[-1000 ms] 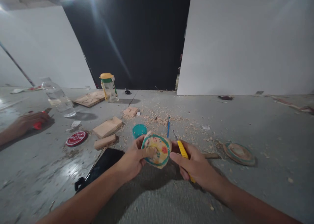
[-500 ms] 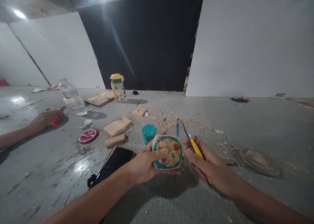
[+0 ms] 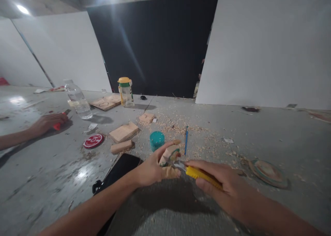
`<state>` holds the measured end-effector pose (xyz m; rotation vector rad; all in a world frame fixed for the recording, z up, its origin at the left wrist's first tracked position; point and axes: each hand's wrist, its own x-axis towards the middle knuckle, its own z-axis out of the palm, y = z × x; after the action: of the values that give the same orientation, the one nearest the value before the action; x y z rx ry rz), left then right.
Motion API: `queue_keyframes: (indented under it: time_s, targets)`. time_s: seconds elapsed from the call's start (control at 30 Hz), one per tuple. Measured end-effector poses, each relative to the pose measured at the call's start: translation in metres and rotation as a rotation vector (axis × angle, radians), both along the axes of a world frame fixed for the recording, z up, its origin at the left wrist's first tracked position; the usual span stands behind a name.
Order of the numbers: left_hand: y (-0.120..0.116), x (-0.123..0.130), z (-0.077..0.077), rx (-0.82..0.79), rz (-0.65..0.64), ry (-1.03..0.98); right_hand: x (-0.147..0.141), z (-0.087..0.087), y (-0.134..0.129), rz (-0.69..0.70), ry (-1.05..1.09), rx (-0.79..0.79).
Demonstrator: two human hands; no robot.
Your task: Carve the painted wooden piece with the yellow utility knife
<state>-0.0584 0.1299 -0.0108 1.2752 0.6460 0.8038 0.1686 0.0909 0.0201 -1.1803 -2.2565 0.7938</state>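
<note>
My left hand (image 3: 152, 170) is closed around a small painted wood block (image 3: 168, 156), turned so its bare pale side and part of the teal-edged painted face show. In my right hand (image 3: 219, 180) is a yellow utility knife (image 3: 200, 174), its blade pointing left. The blade's tip is at the block's right edge; whether it touches the wood I cannot make out. Just behind the block stands a teal jar (image 3: 157, 140). A thin blue stick (image 3: 186, 141) lies beyond my fingers.
Left of my hands lie a black phone (image 3: 124, 168), wood pieces (image 3: 124, 131) and a red round lid (image 3: 93, 141). Farther back stand a water bottle (image 3: 77, 101) and a yellow-capped bottle (image 3: 126, 92). Another person's hand (image 3: 49, 123) holds a red-handled cutter. A painted wooden disc (image 3: 269, 173) lies right.
My left hand has turned the block from face-on to edge-on. My right hand has swung the knife from pointing up and away to pointing left, bringing its blade to the block.
</note>
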Motion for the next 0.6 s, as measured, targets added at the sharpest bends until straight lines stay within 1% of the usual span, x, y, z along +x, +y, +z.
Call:
queue_keyframes:
  time_s: [0.07,0.17,0.27,0.4,0.5,0.6]
  targets:
    - [0.000,-0.002,0.005,0.087,0.000,0.061,0.001,0.001,0.000,0.023,-0.056,0.070]
    - [-0.003,0.001,0.008,0.140,0.010,0.072,0.002,0.000,0.000,0.034,-0.144,0.194]
    - [-0.006,0.005,0.007,0.156,0.079,0.086,0.005,-0.004,0.000,0.034,-0.224,0.332]
    - [-0.006,0.007,0.004,0.226,0.157,0.128,0.009,-0.011,-0.001,0.037,-0.308,0.524]
    - [-0.005,0.008,0.003,0.237,0.179,0.103,0.010,-0.013,-0.003,0.000,-0.344,0.635]
    - [-0.006,0.011,0.005,0.207,0.203,0.088,0.006,-0.013,-0.005,-0.040,-0.377,0.697]
